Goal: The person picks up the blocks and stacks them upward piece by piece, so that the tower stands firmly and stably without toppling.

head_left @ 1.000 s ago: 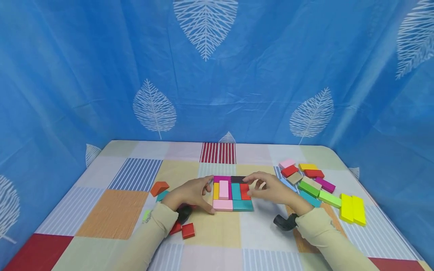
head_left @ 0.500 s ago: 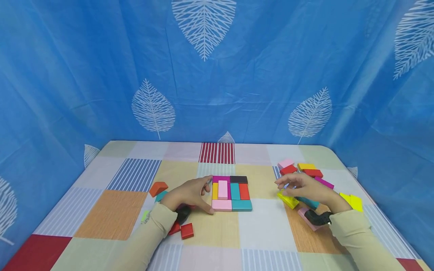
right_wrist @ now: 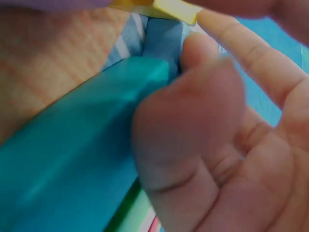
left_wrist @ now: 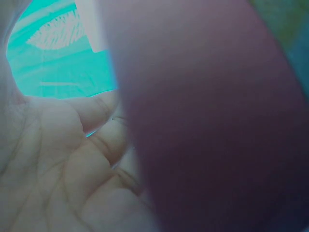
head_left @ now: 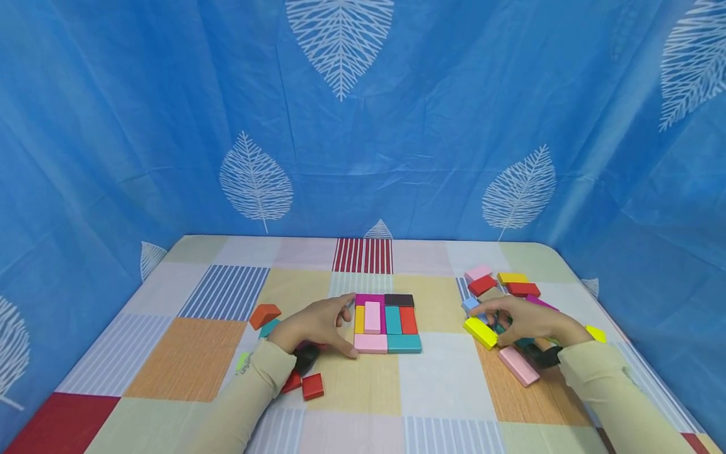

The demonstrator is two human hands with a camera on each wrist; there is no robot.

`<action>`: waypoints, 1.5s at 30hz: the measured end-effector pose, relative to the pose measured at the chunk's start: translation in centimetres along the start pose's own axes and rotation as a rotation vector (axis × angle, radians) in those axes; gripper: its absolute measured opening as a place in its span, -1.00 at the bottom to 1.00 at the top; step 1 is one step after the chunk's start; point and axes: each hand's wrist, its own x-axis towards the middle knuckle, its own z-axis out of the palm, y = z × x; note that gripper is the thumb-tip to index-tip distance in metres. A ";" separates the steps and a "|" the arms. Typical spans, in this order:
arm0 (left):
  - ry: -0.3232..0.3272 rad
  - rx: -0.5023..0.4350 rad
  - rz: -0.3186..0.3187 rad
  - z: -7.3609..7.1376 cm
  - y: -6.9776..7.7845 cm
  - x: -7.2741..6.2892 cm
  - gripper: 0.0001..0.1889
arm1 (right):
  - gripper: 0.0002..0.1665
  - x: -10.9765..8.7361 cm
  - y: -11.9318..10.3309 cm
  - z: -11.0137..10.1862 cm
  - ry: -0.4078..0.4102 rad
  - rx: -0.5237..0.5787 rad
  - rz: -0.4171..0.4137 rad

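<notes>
Flat coloured wooden blocks form a small rectangle point(head_left: 404, 344) at mid-table, with a pale pink block point(head_left: 372, 317) lying on top. My left hand point(head_left: 319, 321) rests at its left side, thumb and index finger spread toward two corners. In the left wrist view, a blurred dark reddish shape point(left_wrist: 207, 121) covers much of the palm. My right hand point(head_left: 524, 318) is over the loose blocks on the right. Its index finger and thumb lie spread beside a yellow block point(head_left: 480, 333), with no clear grip on it. A teal block point(right_wrist: 82, 140) lies near the right fingers.
More loose blocks, including a red one point(head_left: 483, 285) and a pink one point(head_left: 518, 366), surround the right hand. Around the left wrist lie an orange block point(head_left: 265, 316) and red blocks point(head_left: 312, 386). A blue curtain point(head_left: 363, 126) stands behind the patchwork-covered table point(head_left: 215, 359).
My right hand has moved from the rectangle's right side to the loose blocks and lowered among them. The left hand stays in place.
</notes>
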 end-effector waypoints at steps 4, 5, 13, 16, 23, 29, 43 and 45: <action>-0.001 -0.004 0.003 -0.1 -0.1 0.0 0.23 | -0.23 0.5 -0.5 0.1 0.003 -0.088 0.050; -0.002 -0.003 0.002 -0.1 -0.1 0.0 0.23 | -0.23 0.6 -0.6 0.1 0.006 -0.109 0.062; -0.001 0.002 -0.009 -0.1 0.1 -0.1 0.22 | -0.26 0.6 -1.2 0.5 0.042 -0.196 0.096; -0.002 0.004 -0.013 -0.1 0.1 -0.1 0.22 | -0.25 0.7 -1.5 0.8 0.067 -0.221 0.103; -0.002 -0.002 -0.012 -0.2 0.3 -0.3 0.21 | -0.15 2.1 -3.3 2.0 0.131 -0.239 0.143; -0.004 -0.001 -0.009 -0.2 0.3 -0.3 0.21 | -0.26 3.9 -3.9 3.1 0.199 -0.262 -0.028; -0.002 -0.017 -0.015 -0.1 0.2 -0.2 0.21 | -0.29 7.8 -5.7 5.6 0.224 -0.195 -0.113; -0.002 -0.019 -0.013 -0.1 0.1 -0.2 0.21 | -0.30 8.2 -5.9 5.9 0.220 -0.204 -0.112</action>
